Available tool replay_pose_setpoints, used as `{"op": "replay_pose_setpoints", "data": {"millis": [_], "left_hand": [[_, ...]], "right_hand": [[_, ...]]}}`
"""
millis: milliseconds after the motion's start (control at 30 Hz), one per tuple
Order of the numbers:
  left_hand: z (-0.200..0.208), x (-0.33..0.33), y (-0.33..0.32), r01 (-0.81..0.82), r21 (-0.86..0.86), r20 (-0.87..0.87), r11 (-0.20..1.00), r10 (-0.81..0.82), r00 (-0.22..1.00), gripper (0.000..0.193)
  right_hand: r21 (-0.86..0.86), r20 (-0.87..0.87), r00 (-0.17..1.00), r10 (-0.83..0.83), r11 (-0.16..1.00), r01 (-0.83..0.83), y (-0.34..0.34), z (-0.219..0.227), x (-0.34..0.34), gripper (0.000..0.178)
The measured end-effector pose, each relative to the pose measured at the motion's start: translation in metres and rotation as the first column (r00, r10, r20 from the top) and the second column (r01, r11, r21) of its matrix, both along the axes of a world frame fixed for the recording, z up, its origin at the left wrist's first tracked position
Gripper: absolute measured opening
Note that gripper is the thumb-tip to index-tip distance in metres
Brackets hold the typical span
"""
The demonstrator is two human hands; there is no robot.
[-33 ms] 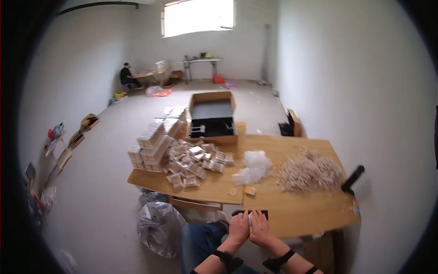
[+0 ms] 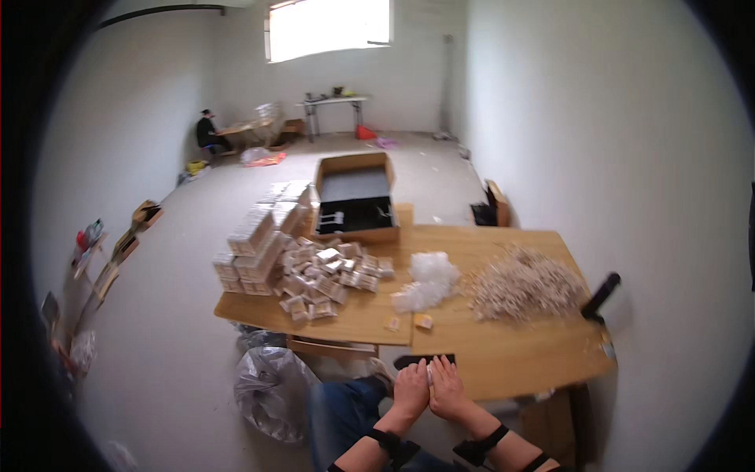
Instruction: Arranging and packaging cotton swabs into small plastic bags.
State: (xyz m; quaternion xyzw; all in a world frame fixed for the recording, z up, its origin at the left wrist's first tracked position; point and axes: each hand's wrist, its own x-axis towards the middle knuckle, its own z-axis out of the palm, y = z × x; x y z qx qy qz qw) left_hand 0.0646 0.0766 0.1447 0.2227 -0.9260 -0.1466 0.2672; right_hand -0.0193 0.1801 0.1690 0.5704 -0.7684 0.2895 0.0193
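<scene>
Between left fingers (image 2: 411, 377) and right fingers (image 2: 444, 377): small whitish item (image 2: 429, 375).

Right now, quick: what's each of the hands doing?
Left hand: beside a small pale thing between the hands; whether it grips cannot be told.
Right hand: on that thing's other side; grip also unclear.

Bright window (image 2: 329, 30) above a far table (image 2: 338, 100), seated person (image 2: 206, 134) to its left.
</scene>
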Motion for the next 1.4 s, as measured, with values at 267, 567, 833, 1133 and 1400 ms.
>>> {"op": "replay_pose_setpoints", "data": {"millis": [267, 567, 833, 1133, 1400], "left_hand": [[0.027, 0.008, 0.068, 0.128, 0.120, 0.001, 0.984, -0.129, 0.992, 0.031], [0.051, 0.024, 0.084, 0.204, 0.098, -0.020, 0.974, -0.203, 0.979, 0.034], [0.077, 0.028, 0.091, 0.179, 0.092, 0.003, 0.980, -0.180, 0.984, 0.036], [0.085, 0.012, 0.087, 0.188, 0.087, -0.017, 0.978, -0.187, 0.982, 0.030], [0.099, 0.012, 0.070, 0.172, 0.062, 0.069, 0.983, -0.176, 0.982, 0.025]], "right_hand": [[0.119, 0.053, 0.990, -0.128, 0.986, 0.121, 0.078, 0.028, 0.027, 0.058], [0.078, -0.024, 0.984, -0.175, 0.981, 0.176, 0.093, 0.051, 0.047, 0.057], [0.035, -0.018, 0.979, -0.202, 0.979, 0.203, 0.098, 0.067, 0.054, 0.056], [-0.038, -0.014, 0.979, -0.204, 0.978, 0.203, 0.097, 0.075, 0.044, 0.056], [-0.010, 0.009, 0.979, -0.202, 0.979, 0.202, 0.080, 0.078, 0.042, 0.055]]}}
